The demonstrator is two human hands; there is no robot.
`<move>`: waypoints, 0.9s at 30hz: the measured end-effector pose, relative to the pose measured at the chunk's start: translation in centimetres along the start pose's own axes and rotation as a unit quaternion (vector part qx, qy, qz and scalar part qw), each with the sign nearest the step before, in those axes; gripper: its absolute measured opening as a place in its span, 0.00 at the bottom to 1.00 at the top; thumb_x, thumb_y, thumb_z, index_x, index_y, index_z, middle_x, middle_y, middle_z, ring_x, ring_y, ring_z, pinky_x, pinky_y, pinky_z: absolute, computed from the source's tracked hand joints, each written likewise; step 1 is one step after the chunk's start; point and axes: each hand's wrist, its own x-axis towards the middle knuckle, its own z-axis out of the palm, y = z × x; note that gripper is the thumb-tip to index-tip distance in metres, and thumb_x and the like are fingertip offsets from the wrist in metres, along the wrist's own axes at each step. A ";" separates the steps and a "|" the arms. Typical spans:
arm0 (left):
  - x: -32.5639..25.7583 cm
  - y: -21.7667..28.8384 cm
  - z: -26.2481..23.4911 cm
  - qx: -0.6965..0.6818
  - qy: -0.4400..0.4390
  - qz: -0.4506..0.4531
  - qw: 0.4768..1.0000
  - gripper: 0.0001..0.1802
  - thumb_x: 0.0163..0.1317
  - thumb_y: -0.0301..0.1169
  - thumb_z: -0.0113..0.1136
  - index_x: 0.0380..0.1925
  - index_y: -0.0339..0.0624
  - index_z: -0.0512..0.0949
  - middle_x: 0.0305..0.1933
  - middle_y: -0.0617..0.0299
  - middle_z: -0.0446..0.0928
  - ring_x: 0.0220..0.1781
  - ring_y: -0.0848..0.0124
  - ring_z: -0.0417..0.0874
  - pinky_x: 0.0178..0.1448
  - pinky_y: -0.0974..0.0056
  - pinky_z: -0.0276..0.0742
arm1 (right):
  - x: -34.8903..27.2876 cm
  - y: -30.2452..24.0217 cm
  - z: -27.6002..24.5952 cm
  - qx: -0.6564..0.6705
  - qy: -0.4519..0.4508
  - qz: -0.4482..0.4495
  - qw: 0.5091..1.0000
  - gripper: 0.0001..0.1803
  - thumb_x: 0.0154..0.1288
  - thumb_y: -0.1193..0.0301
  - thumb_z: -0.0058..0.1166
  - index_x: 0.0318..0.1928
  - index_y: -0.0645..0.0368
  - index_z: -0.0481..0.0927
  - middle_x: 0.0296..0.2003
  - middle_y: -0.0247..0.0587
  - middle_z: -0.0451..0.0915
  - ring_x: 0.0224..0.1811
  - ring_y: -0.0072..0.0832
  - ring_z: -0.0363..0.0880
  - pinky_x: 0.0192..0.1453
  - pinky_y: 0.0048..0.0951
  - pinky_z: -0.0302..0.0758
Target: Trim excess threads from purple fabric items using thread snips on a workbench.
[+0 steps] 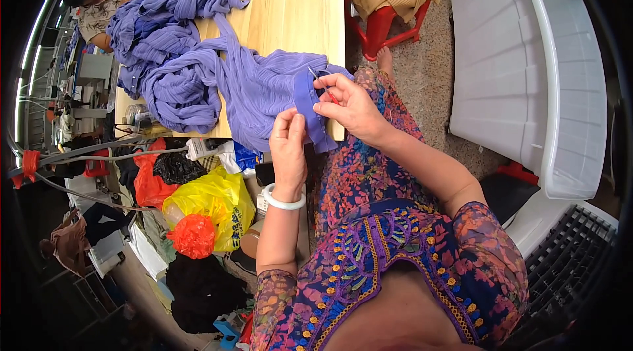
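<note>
A light purple ribbed garment (254,80) drapes over the right front part of the wooden table. Along its end runs a smoother, darker purple band (306,92), held up in front of me. My left hand (288,150), with a pale bangle (284,200) on the wrist, pinches the band's lower edge between thumb and fingertips. At the band's right edge, my right hand (353,108) is closed around a small red-handled tool (331,95) with a thin metal tip. The tip points up and left, close to the band; its exact kind is partly hidden by my fingers.
More purple garments (178,61) lie heaped on the wooden table (290,1). A red stool (386,24) with tan cloth stands beyond its right edge. A large whitish plastic bin (501,54) is at the right. Yellow (214,202) and red bags hang front left. Another person (99,8) sits far left.
</note>
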 end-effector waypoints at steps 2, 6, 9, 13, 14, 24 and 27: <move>-0.5 -0.8 -0.1 0.044 0.009 0.034 0.998 0.07 0.61 0.28 0.50 0.39 0.40 0.70 0.34 0.70 0.73 0.30 0.84 0.69 0.35 0.79 0.65 | 0.2 0.1 0.1 0.011 -0.003 0.000 1.000 0.19 0.55 0.76 0.53 0.48 0.64 0.65 0.31 0.30 0.71 0.34 0.13 0.69 0.41 0.15 0.67; -1.1 -1.0 0.3 0.056 0.016 0.037 0.998 0.09 0.60 0.26 0.51 0.40 0.37 0.71 0.34 0.69 0.73 0.32 0.84 0.68 0.37 0.79 0.64 | 0.6 0.3 0.2 0.035 -0.013 -0.003 0.999 0.20 0.56 0.76 0.53 0.48 0.64 0.64 0.32 0.30 0.71 0.35 0.14 0.70 0.41 0.16 0.67; -0.9 -0.5 0.1 0.008 0.016 0.025 1.000 0.10 0.60 0.25 0.51 0.41 0.34 0.71 0.38 0.64 0.75 0.38 0.81 0.73 0.44 0.75 0.69 | 0.5 -0.1 0.3 0.026 -0.005 0.007 1.000 0.20 0.56 0.76 0.53 0.49 0.64 0.64 0.32 0.31 0.71 0.35 0.14 0.70 0.42 0.16 0.67; -0.6 0.5 0.2 -0.111 0.012 -0.024 0.993 0.08 0.59 0.24 0.51 0.39 0.36 0.72 0.38 0.62 0.76 0.37 0.78 0.76 0.43 0.74 0.72 | 0.7 0.2 -0.2 0.005 -0.007 0.006 1.000 0.19 0.57 0.75 0.52 0.49 0.64 0.64 0.32 0.31 0.72 0.35 0.13 0.70 0.42 0.16 0.67; -0.6 0.8 0.3 -0.132 0.015 -0.038 0.990 0.08 0.59 0.24 0.51 0.39 0.37 0.72 0.37 0.62 0.76 0.37 0.78 0.76 0.43 0.74 0.73 | 0.7 0.6 -0.5 -0.017 0.000 -0.005 1.000 0.19 0.58 0.74 0.51 0.49 0.64 0.64 0.32 0.31 0.72 0.35 0.13 0.70 0.41 0.15 0.67; 0.3 1.4 -0.4 -0.182 0.003 -0.037 0.983 0.06 0.60 0.24 0.49 0.37 0.41 0.70 0.37 0.63 0.76 0.38 0.76 0.77 0.45 0.72 0.73 | -2.2 0.7 -1.3 -0.305 0.044 -0.097 0.946 0.17 0.55 0.65 0.55 0.41 0.61 0.69 0.29 0.42 0.75 0.29 0.27 0.76 0.33 0.26 0.71; 0.4 1.5 0.1 -0.185 0.013 -0.040 0.982 0.05 0.60 0.24 0.49 0.37 0.41 0.70 0.36 0.64 0.75 0.36 0.78 0.76 0.41 0.73 0.74 | -2.6 1.0 -1.5 -0.351 0.039 -0.207 0.913 0.18 0.53 0.66 0.57 0.42 0.61 0.70 0.27 0.40 0.76 0.26 0.31 0.77 0.32 0.28 0.73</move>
